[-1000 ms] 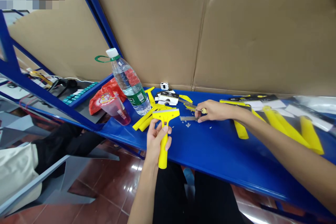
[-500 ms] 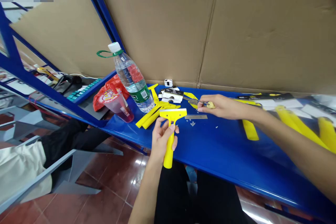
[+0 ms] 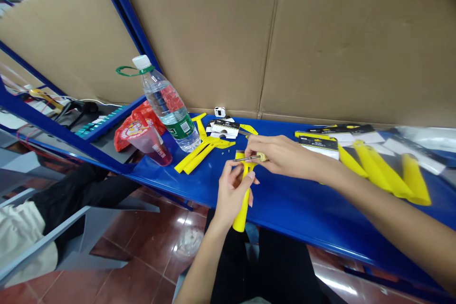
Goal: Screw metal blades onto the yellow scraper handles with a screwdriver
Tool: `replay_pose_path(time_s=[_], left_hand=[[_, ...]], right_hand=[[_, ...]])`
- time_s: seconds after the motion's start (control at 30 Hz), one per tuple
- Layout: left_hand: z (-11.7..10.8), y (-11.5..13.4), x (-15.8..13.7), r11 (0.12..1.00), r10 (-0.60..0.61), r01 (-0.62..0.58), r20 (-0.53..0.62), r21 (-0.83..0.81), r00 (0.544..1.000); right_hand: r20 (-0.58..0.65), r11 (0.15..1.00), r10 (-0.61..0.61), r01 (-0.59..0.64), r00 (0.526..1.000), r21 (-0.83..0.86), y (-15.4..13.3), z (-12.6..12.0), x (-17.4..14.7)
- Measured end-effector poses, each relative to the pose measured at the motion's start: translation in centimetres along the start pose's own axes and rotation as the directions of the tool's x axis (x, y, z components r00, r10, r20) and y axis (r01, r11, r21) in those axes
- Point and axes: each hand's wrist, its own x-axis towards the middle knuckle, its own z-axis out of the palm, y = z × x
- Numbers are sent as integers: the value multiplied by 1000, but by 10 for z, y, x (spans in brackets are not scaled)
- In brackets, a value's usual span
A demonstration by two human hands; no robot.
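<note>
My left hand (image 3: pixel 233 187) is wrapped round the handle of a yellow scraper (image 3: pixel 241 216), held upright at the table's front edge. In my right hand (image 3: pixel 278 152) is a screwdriver (image 3: pixel 262 156) with a yellowish handle. Its shaft points left across the scraper's head, close to my left fingers; whether the tip touches a screw I cannot tell. My right hand hides part of the scraper's head. Behind my hands lie more yellow scraper handles (image 3: pixel 195 156) and black-and-white cards (image 3: pixel 225 129).
A large water bottle (image 3: pixel 180 123), a plastic cup (image 3: pixel 155 147) and a red plastic bag (image 3: pixel 130 128) stand left on the blue table (image 3: pixel 285 204). More yellow scrapers (image 3: pixel 377 166) and packaging cards lie right. A cardboard wall (image 3: pixel 213 47) rises behind. Another person's leg (image 3: pixel 71 194) is at far left.
My right hand has come left and nearer with the screwdriver, from behind and beside the scraper to across its head. The view has shifted slightly right.
</note>
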Motion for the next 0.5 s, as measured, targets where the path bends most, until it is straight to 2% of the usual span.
replay_pose_path(time_s=[0.17,0.5], left_hand=[[-3,1,0,1000,-13,12,23,13,1000],[-5,5,0,991,-113,119,93,-63,989]], right_hand=[[6,999,17,-16,1000,-40,-3,0,0],[33,1000,13,-13,999,8,1,4,1]])
